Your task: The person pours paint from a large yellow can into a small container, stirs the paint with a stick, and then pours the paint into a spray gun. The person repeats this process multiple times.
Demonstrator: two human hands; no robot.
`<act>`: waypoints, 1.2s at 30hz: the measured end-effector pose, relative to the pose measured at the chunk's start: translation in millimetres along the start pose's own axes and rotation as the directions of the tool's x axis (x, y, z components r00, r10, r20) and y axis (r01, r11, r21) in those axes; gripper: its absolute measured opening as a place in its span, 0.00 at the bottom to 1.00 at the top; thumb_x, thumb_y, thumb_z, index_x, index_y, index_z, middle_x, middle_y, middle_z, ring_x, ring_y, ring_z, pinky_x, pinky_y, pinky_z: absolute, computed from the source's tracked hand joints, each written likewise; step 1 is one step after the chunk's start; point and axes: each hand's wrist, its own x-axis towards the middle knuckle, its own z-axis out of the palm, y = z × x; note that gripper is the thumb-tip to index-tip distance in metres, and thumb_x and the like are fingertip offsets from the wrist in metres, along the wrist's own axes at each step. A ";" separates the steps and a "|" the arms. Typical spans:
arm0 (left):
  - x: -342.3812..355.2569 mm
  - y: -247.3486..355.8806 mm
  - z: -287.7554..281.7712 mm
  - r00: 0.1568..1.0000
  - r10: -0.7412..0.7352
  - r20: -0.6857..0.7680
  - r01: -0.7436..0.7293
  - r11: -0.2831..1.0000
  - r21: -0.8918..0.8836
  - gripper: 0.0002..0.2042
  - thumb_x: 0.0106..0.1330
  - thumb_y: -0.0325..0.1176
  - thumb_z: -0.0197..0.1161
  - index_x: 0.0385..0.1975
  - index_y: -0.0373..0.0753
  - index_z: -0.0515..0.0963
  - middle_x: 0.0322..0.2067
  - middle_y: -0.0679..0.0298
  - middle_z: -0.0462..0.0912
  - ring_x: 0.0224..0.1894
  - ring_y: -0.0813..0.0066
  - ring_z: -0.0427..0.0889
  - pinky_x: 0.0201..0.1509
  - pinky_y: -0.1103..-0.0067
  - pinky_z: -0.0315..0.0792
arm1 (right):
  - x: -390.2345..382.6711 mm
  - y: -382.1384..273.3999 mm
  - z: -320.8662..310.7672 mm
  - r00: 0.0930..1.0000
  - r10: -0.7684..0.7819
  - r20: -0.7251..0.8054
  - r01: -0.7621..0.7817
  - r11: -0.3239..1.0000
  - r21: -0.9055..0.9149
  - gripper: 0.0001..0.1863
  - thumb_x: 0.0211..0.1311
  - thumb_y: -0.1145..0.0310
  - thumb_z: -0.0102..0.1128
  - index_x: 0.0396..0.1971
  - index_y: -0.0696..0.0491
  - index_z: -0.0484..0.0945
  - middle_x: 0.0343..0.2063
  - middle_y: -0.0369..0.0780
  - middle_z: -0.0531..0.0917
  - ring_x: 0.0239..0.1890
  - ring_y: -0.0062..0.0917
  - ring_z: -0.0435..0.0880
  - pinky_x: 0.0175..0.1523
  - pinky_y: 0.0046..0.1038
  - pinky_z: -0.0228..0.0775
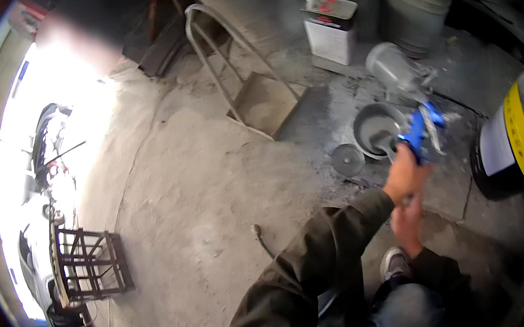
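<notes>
My left hand (407,176) is wrapped round the grip of a blue spray gun (415,136), which carries a cloudy grey cup (388,64) at its far end. Just below it, my right hand (407,221) is closed at the bottom of the grip. Motion blur hides what its fingers pinch there. Beneath the gun, a round grey pan (361,127) on the floor holds grey liquid. Beside the pan lies a flat round grey lid (347,160).
A yellow and black bucket (516,128) stands at right. Grey drums (415,7) and a rectangular can (330,36) are at the back. A hand truck (268,108) lies mid-floor, a hose end (257,230) nearer me. A metal frame (92,263) stands left, by the bright opening.
</notes>
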 end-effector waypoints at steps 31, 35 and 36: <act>-8.8 -64.3 -202.8 0.861 -0.408 0.303 0.437 0.899 -0.032 0.07 0.60 0.31 0.63 0.30 0.36 0.73 0.18 0.73 0.66 0.16 0.85 0.63 0.19 0.84 0.56 | 232.4 40.9 -12.7 0.968 -0.084 0.238 0.167 0.920 -0.354 0.12 0.53 0.57 0.66 0.25 0.49 0.78 0.20 0.42 0.81 0.28 0.42 0.82 0.32 0.41 0.69; -4.0 -54.2 -201.0 0.858 -0.405 0.316 0.441 0.896 -0.048 0.09 0.58 0.28 0.66 0.34 0.36 0.72 0.18 0.72 0.67 0.16 0.85 0.63 0.20 0.84 0.58 | 224.1 41.5 -25.8 0.948 -0.071 0.311 0.160 0.949 -0.273 0.12 0.56 0.58 0.66 0.26 0.51 0.81 0.20 0.42 0.83 0.24 0.35 0.83 0.28 0.35 0.69; -3.0 -53.9 -200.4 0.864 -0.403 0.303 0.434 0.900 -0.039 0.10 0.58 0.27 0.67 0.34 0.36 0.72 0.18 0.72 0.67 0.16 0.86 0.63 0.20 0.84 0.58 | 222.4 29.5 -27.6 0.956 -0.049 0.288 0.092 0.986 -0.138 0.12 0.57 0.59 0.66 0.26 0.52 0.81 0.19 0.40 0.83 0.23 0.31 0.82 0.28 0.33 0.68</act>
